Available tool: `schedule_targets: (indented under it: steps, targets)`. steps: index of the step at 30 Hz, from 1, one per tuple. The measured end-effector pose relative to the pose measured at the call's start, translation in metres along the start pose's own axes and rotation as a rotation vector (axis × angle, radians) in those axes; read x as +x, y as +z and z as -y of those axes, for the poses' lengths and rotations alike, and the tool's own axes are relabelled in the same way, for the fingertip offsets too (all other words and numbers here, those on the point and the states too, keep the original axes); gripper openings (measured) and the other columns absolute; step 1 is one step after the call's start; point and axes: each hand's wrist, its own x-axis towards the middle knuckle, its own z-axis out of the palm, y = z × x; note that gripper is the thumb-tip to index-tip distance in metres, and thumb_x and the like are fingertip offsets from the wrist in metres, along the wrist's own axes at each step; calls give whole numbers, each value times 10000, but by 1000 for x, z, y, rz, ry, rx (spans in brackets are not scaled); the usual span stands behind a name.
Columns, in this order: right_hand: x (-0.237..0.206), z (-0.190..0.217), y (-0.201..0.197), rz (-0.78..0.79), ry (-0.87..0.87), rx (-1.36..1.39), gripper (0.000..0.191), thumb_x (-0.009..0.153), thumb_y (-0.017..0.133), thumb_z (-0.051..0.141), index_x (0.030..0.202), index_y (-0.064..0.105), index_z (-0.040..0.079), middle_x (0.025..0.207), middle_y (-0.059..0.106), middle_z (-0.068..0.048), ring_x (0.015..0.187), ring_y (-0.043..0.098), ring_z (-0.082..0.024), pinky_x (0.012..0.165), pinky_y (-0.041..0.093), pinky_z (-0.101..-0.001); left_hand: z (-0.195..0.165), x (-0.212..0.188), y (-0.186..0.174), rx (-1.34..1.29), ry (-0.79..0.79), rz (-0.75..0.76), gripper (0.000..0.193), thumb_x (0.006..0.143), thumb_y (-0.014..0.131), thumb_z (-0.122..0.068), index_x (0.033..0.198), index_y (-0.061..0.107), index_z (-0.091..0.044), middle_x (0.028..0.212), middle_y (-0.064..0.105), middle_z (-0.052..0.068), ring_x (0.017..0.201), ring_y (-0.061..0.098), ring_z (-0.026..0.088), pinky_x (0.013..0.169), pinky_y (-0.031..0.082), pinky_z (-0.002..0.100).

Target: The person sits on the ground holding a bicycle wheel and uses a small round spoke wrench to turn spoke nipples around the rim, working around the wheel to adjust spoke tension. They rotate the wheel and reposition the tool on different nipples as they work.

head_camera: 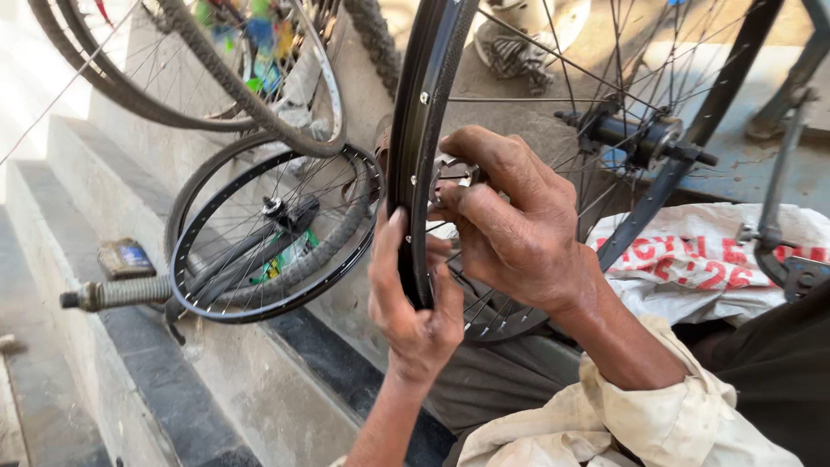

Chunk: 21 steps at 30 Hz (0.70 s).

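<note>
Black alloy bicycle wheel rim point(421, 112) stands edge-on at frame centre, running from the top edge down to the hands. Left hand point(415, 303) is clenched around the lower rim, thumb on the near face, fingers wrapped over the far side. Right hand point(510, 225) is closed on a small metal tool point(454, 173) pressed against the inner side of the rim, among the spokes point(536, 95). The hub and axle point(640, 138) of this wheel sit to the right, well apart from the hands.

Containers: a white printed sack point(692, 259) lies at right behind the right wrist; its contents are not visible. A small flat tin point(125, 257) sits on a stone step point(78, 225) at left; whether it holds anything cannot be determined.

Edges and clearance: a second bare rim with spokes point(268, 233) leans against the steps just left of the held rim, its edge near but not touching the left thumb. A tyred wheel point(216, 86) hangs above it. A threaded axle rod point(117, 294) projects leftward over the step edge. Open room is confined to the lower left, along the dark step treads point(156, 389).
</note>
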Motion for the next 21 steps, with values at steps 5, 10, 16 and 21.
schedule_targets:
  steps: [5,10,16,21]
  targets:
    - [8,0,-17,-36,111,-25,230,915,865,85,1016,670,18,1278,657,-146,1048,689,-225,871,618,-311,6,-14,10,186,156,-41,623,976,557,94,1559,355,7,1428,578,218,1216,676,276,972,601,368]
    - [5,-6,-48,68,63,73,220,856,819,126,960,666,6,1259,671,-181,1008,695,-268,824,590,-366,11,-7,15,103,-10,19,700,943,565,124,1597,362,-24,1254,644,110,1057,708,168,761,633,242]
    - [-12,-25,-32,277,157,44,176,893,752,67,1027,643,30,1345,678,-158,1068,708,-307,918,567,-433,13,0,18,91,-3,-9,782,875,569,135,1606,357,-46,1363,638,162,970,650,134,841,596,271]
    - [-14,-34,-25,331,217,49,172,882,751,54,1011,638,40,1363,676,-169,1034,708,-303,889,559,-446,19,-2,17,53,-66,3,786,868,597,122,1603,386,-58,1128,634,52,838,594,86,732,562,217]
